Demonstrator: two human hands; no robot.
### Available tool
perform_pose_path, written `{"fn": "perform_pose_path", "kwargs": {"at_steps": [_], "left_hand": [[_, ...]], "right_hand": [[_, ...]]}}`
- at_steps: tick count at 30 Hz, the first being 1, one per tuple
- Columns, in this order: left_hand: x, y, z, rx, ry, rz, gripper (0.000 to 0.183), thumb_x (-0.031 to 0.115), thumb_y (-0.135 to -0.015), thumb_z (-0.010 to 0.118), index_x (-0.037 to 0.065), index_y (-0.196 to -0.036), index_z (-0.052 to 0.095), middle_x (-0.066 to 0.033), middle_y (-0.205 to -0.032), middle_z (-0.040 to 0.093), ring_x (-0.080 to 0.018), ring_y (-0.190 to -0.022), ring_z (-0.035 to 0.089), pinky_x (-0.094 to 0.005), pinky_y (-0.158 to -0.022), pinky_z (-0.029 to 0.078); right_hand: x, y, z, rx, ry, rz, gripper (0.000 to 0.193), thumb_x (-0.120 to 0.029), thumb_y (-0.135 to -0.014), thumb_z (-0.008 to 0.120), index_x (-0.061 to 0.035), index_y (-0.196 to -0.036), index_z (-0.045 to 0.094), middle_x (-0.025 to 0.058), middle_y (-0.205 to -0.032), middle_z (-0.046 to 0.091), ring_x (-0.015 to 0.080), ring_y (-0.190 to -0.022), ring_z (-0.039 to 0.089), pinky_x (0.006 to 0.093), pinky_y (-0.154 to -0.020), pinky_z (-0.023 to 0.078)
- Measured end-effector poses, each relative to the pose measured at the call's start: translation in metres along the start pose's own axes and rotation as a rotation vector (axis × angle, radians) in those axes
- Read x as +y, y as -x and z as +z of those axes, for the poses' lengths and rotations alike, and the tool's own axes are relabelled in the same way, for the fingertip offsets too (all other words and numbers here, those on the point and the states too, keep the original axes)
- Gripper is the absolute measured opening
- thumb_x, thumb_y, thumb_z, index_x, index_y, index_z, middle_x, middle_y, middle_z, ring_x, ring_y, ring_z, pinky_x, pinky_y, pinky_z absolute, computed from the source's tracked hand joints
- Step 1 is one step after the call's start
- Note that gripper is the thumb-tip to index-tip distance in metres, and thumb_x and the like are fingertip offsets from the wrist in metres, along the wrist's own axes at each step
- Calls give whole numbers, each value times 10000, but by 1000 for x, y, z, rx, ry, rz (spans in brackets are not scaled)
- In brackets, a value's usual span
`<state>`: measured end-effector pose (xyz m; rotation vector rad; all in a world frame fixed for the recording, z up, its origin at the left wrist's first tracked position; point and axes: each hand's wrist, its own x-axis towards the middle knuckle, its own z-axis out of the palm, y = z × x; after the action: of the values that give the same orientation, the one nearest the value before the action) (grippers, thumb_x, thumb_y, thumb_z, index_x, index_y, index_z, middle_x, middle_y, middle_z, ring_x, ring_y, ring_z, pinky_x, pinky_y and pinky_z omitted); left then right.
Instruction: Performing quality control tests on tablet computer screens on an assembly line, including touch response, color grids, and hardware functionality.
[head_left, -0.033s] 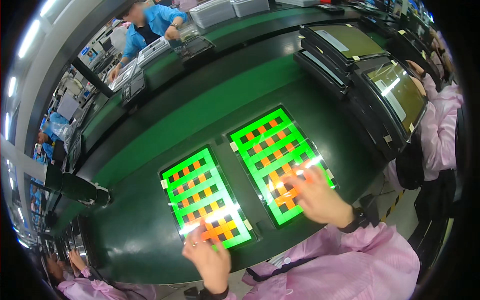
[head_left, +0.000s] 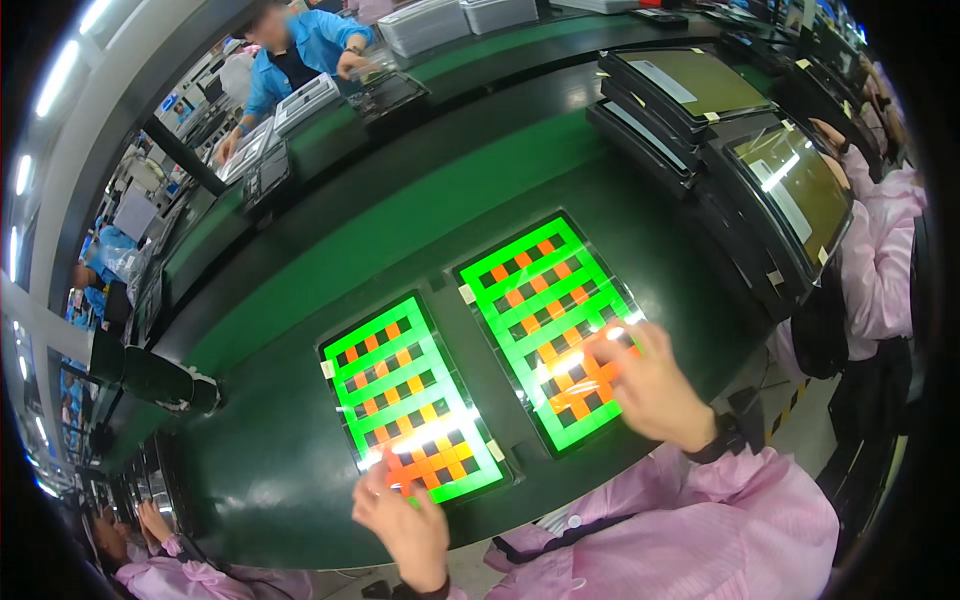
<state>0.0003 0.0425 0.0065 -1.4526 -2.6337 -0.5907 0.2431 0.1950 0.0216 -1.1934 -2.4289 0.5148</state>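
Observation:
Two flat tablet screens lit in green, with rows of black and orange squares, lie on the dark green table before me. The left tablet [head_left: 385, 315] has my left hand [head_left: 403, 522] at its near left corner. That hand's fingers are apart and bent over the screen's lower edge, holding nothing. Over the near right part of the right tablet [head_left: 550, 232] is my right hand [head_left: 662, 390]. Its fingers are also apart, with the fingertips at or just above the glass. Whether they touch it cannot be made out. Glare crosses both screens.
Stacked dark panels or tablets [head_left: 690, 85] stand at the far right, next to a person in pink [head_left: 885, 225]. A black cylindrical post [head_left: 160, 375] rises at the left. Across the table, a person in blue [head_left: 325, 40] handles devices. White trays [head_left: 425, 25] are stacked at the back.
My left hand has shifted slightly left and toward me. My right hand has moved a little to the right, uncovering more orange squares. Both tablets stay in place.

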Motion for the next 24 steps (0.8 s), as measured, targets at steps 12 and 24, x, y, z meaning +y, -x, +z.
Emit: {"fn": "perform_pose_path", "kwargs": {"at_steps": [12, 24], "left_hand": [[-11, 30, 7, -44, 74, 162, 466, 20, -725, 541, 6, -1190, 514, -113, -1111, 515, -309, -1125, 413, -432, -943, 258], [-37, -96, -7, 3, 105, 348, 435, 10, -754, 499, 0, -1190, 492, -121, -1118, 553, -305, -1142, 420, -418, -953, 265]], "right_hand": [[2, 21, 4, -52, 5, -209, 488, -75, -715, 558, -88, -1200, 513, 113, -1151, 559, 302, -1200, 412, 512, -1011, 276], [22, -14, -29, 196, -197, 25, 458, 50, -732, 420, -15, -1174, 520, 175, -1241, 462, 346, -1200, 391, 413, -1016, 324]]}}
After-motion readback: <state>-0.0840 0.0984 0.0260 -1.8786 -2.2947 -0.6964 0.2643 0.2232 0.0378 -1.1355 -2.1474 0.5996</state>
